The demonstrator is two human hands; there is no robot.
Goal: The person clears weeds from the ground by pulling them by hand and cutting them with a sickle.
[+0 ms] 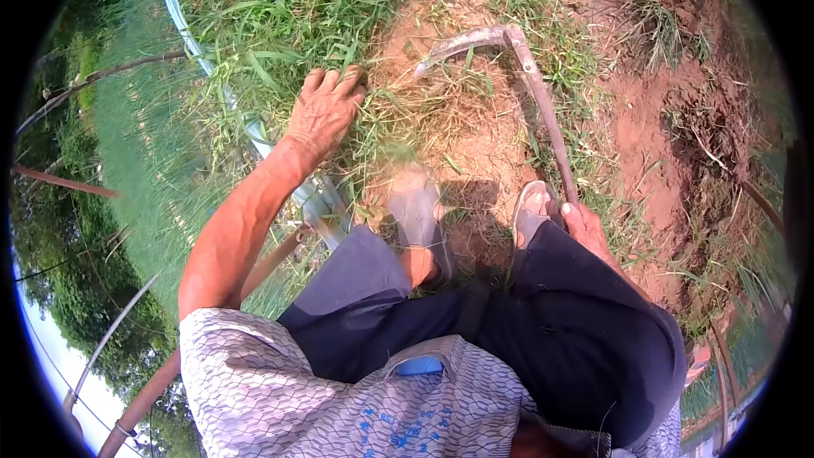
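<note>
Left hand's (325,114) fingertips vanish into grass (297,17) along the left edge of the bare soil (500,144), can't tell if they grip any. Right trouser leg (585,288) hides most of the right forearm, and the right hand (587,225) covers the sickle's (538,89) butt end. Lettering on the shirt (280,386) is too small to read; top edge cuts the blue strip (172,0).

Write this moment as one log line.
Left hand: fingers curled at leafy green grass, grip unclear; right hand: holding brown-handled, curved metal sickle; sickle tip: pointing toward left hand
</note>
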